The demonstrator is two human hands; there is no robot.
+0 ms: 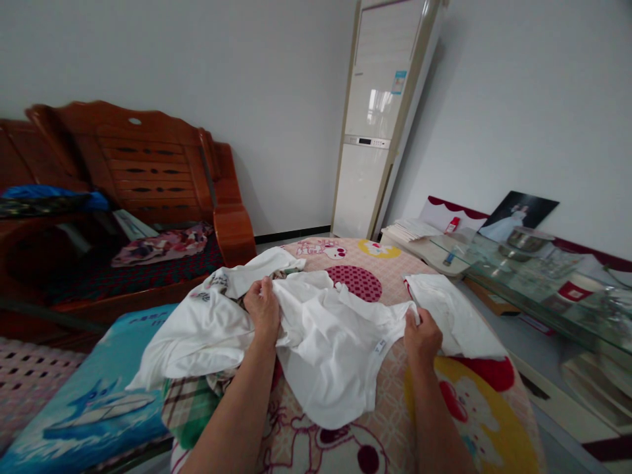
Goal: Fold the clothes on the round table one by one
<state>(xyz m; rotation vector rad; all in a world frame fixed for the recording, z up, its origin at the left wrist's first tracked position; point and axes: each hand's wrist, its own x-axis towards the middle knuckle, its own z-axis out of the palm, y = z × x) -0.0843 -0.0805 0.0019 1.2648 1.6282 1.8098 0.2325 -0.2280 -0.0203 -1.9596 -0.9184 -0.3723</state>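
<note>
A white T-shirt (330, 342) lies crumpled across a bed with a pink cartoon-print sheet (434, 421). My left hand (263, 308) is closed on a bunched part of the shirt at its left side. My right hand (422, 337) pinches the shirt's edge at the right, stretching the cloth between both hands. A small label shows near the shirt's hem. More white cloth (197, 329) is heaped to the left of my left hand, and a folded white piece (454, 313) lies just beyond my right hand.
A blue cartoon pillow (93, 401) lies at the bed's left. A wooden sofa (148, 171) with clothes on it stands behind. A tall white air conditioner (380, 118) fills the corner. A glass table (533, 270) with bowls, papers and a photo runs along the right wall.
</note>
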